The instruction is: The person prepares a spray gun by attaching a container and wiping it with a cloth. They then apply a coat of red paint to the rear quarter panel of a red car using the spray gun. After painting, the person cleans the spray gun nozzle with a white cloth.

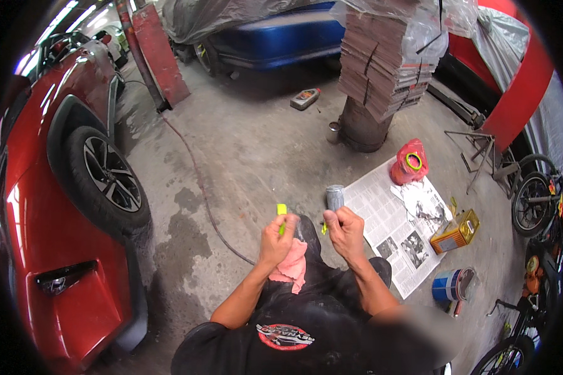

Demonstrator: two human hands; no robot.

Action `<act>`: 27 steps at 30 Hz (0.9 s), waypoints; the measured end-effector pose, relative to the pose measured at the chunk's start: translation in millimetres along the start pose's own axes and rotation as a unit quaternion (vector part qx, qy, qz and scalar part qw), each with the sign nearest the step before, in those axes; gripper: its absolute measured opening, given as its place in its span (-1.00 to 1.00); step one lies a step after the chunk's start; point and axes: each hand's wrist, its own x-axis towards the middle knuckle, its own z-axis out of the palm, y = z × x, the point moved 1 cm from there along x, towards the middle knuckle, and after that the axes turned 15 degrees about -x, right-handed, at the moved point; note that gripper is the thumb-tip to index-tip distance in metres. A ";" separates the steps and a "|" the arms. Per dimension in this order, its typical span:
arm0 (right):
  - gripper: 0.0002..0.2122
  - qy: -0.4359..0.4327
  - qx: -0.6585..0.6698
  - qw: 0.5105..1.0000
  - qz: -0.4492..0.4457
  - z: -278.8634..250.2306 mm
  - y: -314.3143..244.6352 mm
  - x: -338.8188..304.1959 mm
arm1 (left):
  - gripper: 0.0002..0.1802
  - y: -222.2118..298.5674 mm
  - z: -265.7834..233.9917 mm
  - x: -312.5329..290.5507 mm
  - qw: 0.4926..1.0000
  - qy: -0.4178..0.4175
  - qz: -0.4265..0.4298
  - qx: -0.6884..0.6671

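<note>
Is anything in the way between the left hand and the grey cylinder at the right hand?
In this view, nothing visible stands directly between the left hand and the grey cylinder. A small yellow-green piece shows at the left side of the right hand, below the cylinder.

Widest gap for your hand: bare floor at 12 o'clock, out to a bottle. Hose across your 10, red car's wheel beyond. Paper stack stands at 1. Rightward you meet red-wrapped pot at 2, yellow tin at 3, blue can nearer 4.
</note>
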 end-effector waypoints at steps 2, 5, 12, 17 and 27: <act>-0.65 -0.017 0.017 0.999 0.040 -5.1 2.2 1.3 | -0.67 9.2 -8.1 3.7 0.997 0.032 -0.030 0.063; -0.76 -0.055 0.079 0.989 0.109 -7.5 -1.5 -1.7 | -0.57 -26.2 -30.4 3.4 0.993 0.093 0.016 0.070; -0.26 -0.278 0.034 0.952 0.127 -29.7 8.1 17.6 | -0.38 -39.2 -73.9 -3.1 0.977 0.156 0.002 0.143; -0.23 -0.065 -0.256 0.951 -0.157 -3.1 27.6 45.9 | -0.41 -47.7 -83.2 2.3 0.980 0.155 0.028 0.125; -0.73 0.062 -0.180 0.976 -0.104 18.5 11.3 44.4 | -0.53 -18.3 -64.0 -0.5 0.957 0.160 -0.142 -0.194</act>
